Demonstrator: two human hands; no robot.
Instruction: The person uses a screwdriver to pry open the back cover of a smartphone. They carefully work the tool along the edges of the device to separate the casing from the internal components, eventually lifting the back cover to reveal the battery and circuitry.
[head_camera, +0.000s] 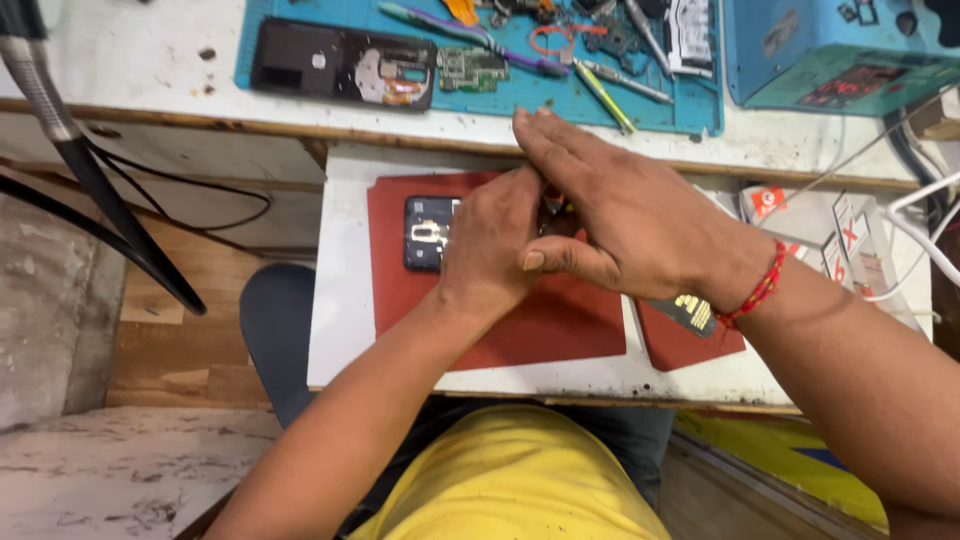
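yellow shirt (520, 480) filled the bottom of the view, with both forearms reaching forward from it over a small white shelf (345, 300). on the shelf lay a red mat (540, 325), and on the mat's far left part rested an opened phone (428, 232), dark, its inner parts showing. the left hand (490, 245) was curled over the phone's right end, fingers bent down onto it; what the fingertips pinched could not be told. the right hand (625, 215) lay flat and extended, fingers pressed together and pointing left and away, overlapping the left hand's knuckles, with the thumb tucked beneath. a red thread bracelet (760, 290) circled the right wrist, and a small dark part with gold contacts (690, 312) showed just under that wrist, on a second red mat (680, 345). beyond the shelf, on the white bench, a blue work mat (600, 105) carried a second open phone (345, 65), a green circuit board (472, 68), tweezers (625, 80) and other small tools. a black cable (110, 200) ran down the left side.
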